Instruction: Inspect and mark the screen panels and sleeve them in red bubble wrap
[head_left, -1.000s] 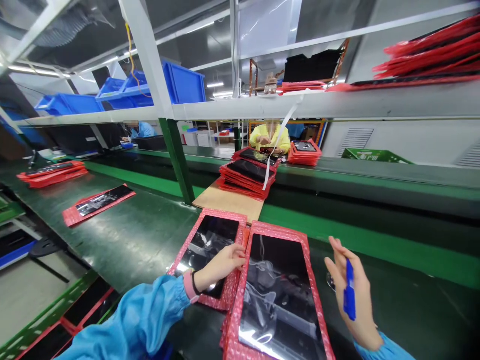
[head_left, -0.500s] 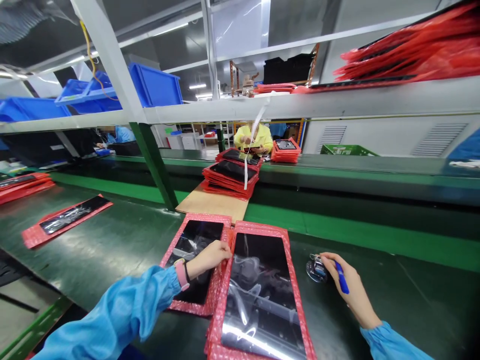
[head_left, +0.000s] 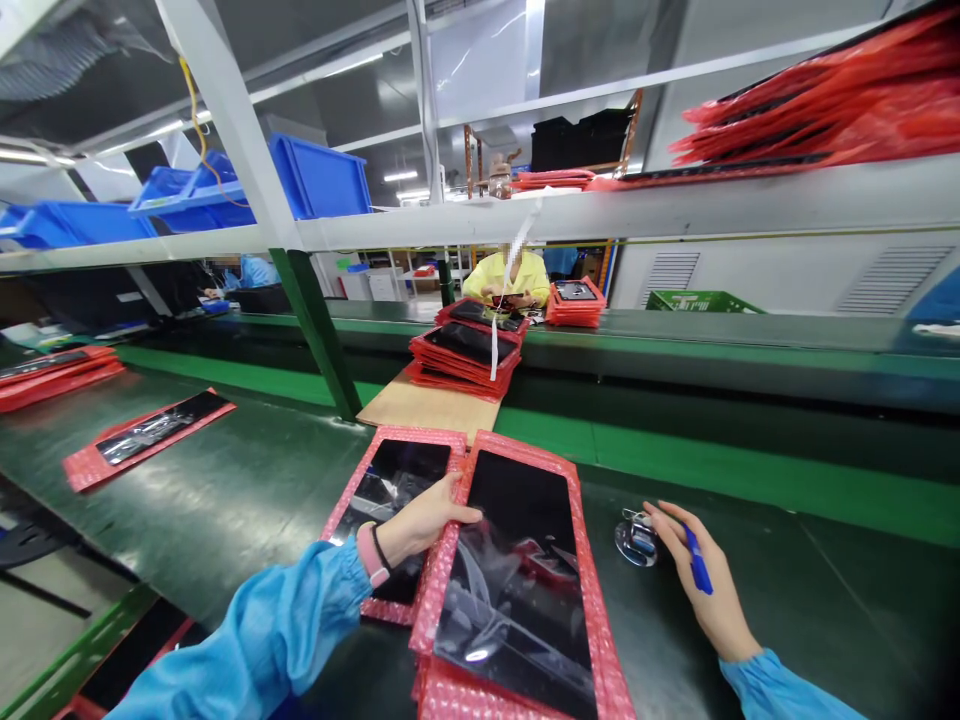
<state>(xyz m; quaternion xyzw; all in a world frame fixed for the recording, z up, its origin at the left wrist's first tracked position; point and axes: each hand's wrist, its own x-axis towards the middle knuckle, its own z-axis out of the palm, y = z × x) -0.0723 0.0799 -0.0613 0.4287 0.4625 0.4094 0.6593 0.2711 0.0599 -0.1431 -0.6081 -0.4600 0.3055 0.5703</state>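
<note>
My left hand point(head_left: 427, 518) grips the left edge of the top black panel in a red bubble-wrap sleeve point(head_left: 517, 570) and tilts that edge up off the stack beneath. A second sleeved panel point(head_left: 382, 505) lies flat to its left, partly under my forearm. My right hand point(head_left: 694, 580) rests on the green belt to the right, a blue pen point(head_left: 697, 562) held between its fingers, fingertips touching a small round metal object point(head_left: 634, 538).
A pile of sleeved panels point(head_left: 461, 355) sits on a cardboard sheet point(head_left: 424, 408) ahead. Another sleeved panel point(head_left: 150, 435) lies at the left. A person in yellow point(head_left: 506, 278) works across the far belt. Blue bins point(head_left: 315, 180) stand on the shelf above.
My right hand came down from mid-air to the belt by the metal object. My left hand has lifted the left edge of the top panel.
</note>
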